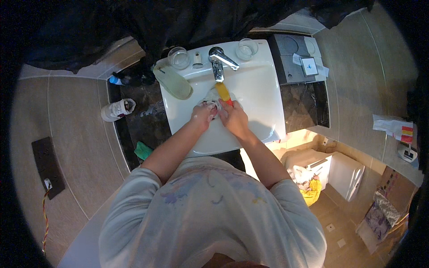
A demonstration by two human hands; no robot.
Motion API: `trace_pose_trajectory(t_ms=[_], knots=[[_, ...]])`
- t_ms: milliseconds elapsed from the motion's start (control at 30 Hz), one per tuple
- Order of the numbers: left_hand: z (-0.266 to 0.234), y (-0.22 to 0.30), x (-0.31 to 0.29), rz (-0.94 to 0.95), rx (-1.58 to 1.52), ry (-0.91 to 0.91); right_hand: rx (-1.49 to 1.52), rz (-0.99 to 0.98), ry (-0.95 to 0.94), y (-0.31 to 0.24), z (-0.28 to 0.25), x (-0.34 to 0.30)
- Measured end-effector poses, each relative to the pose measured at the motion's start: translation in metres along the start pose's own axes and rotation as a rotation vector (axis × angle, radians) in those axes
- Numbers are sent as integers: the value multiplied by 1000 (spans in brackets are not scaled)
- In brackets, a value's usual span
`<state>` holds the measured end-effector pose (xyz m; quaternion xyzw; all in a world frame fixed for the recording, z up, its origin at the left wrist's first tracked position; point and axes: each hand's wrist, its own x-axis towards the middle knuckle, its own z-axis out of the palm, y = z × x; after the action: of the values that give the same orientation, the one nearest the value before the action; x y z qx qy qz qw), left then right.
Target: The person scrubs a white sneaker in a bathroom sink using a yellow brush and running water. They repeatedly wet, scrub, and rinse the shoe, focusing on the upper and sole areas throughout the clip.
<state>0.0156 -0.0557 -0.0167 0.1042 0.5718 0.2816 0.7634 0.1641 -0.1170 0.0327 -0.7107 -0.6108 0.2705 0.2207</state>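
Dark stone counter (300, 105) carries white sink (261, 94). Landmark: faucet (216, 64). Right hand (235, 119), nearside of faucet: fingers closed around red end of yellow-and-red tool (222, 91). Left hand (202, 115), same side: fingers curled at white foamy item (213, 95); cannot tell whether gripping. White shoe (117, 110): far left of faucet.

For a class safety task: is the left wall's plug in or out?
In: the white plug sits against the dark socket panel, its twisted cord trailing away.

A bathroom: white washbasin (261, 91), chrome tap (217, 67), tiled walls (78, 120).
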Motion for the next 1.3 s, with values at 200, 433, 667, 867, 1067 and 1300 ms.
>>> trace_pose_trajectory(t_ms=[200, 433, 667, 867, 1067, 1300], knots=[[5, 1, 4, -6, 54, 35, -149, 132, -30, -7, 15, 23], [17, -1, -2, 113, -82, -55, 205, 18, -176, 48, 28, 33], [12, 1, 26, -6, 70, -31, 213, -18, -221, 55, 31, 48], [21, -13, 64, 32, 245, 163, 282, 176, 217, 25, 23, 8], [37, 2, 51, -70, 59, 192, -294, 130, -185, 20, -8, -22], [3, 10, 52, -121, 9, -169, -380, 132, -321, 20, -11, -14]])
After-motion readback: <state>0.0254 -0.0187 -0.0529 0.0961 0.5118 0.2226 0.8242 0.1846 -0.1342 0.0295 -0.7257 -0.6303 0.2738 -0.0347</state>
